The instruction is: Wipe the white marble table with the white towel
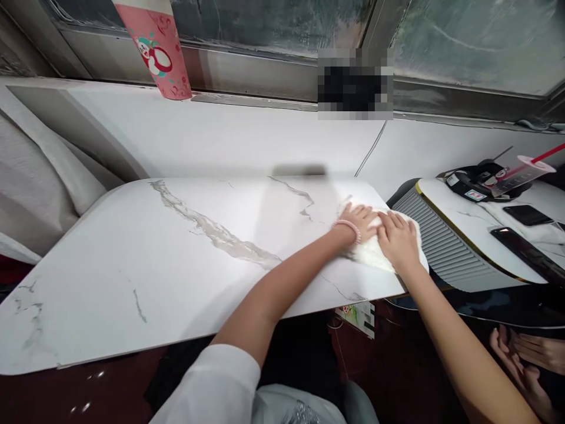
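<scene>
My left hand [361, 222] lies flat on a fluffy white cloth [373, 256], fingers spread, a pink beaded band round its wrist. Close beside it, my right hand [401, 242] presses on the same cloth with its fingers extended and slightly bent. The cloth is spread at the right end of a white marble-patterned table [176, 294], reaching its rounded right edge. Neither hand is wrapped round the cloth; part of it is hidden beneath them.
A pink paper cup [165, 59] stands on the window ledge, with a blurred-out dark object [353, 88] farther right. Beside the table is a ribbed cabinet [459, 247] bearing a clear drink cup [514, 176] and phones [529, 213]. Another person's hands [529, 359] show at lower right.
</scene>
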### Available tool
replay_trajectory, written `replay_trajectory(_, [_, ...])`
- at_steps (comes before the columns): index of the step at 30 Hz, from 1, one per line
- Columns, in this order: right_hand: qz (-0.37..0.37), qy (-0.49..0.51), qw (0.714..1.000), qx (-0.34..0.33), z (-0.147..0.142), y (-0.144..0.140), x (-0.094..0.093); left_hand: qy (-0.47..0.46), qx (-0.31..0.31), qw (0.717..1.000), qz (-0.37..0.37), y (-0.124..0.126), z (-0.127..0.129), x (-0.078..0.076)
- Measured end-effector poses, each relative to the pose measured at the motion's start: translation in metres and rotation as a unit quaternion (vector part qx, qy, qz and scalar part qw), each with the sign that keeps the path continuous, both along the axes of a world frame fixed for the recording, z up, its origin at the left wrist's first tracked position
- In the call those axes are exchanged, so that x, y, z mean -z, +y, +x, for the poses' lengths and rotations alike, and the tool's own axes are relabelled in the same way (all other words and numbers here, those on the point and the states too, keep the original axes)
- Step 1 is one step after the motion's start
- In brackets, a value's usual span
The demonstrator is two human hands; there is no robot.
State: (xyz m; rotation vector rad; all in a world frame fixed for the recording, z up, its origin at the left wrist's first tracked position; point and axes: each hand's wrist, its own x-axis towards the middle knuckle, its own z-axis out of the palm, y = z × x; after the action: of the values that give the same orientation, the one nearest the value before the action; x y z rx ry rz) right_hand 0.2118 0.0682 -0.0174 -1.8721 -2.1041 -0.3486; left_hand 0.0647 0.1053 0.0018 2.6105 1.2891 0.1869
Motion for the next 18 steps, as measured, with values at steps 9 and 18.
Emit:
replay_trajectory(9, [-0.109,0.057,0.967,-0.224,-0.232,-0.012,-0.010,0.066,-0.239,0.968,0.018,-0.083,-0.227,0.000])
replay_trajectory(18, [-0.040,0.073,0.872,-0.483,-0.478,-0.104,-0.011,0.071,-0.491,0.868,0.042,-0.241,-0.456,0.000])
